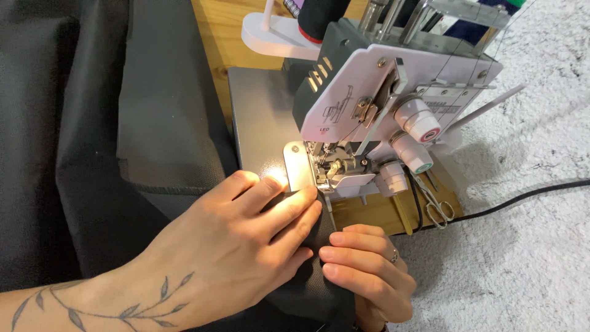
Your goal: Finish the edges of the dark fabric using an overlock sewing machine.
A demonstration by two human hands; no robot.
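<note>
Left hand [246, 237] flat, fingers spread open, pressing dark fabric [153, 123] down just before the serger [369, 117] presser foot. Right hand [365, 270] fingers curled, pinching the fabric edge beside the left. Scissors [436, 206] lie right of the machine.

A single head-worn camera looks steeply down from close above, facing forward over the sewing machine [375, 117] on the wooden tabletop [215, 31].

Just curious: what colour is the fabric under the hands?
Dark grey fabric, almost black, seen in the head view.
</note>
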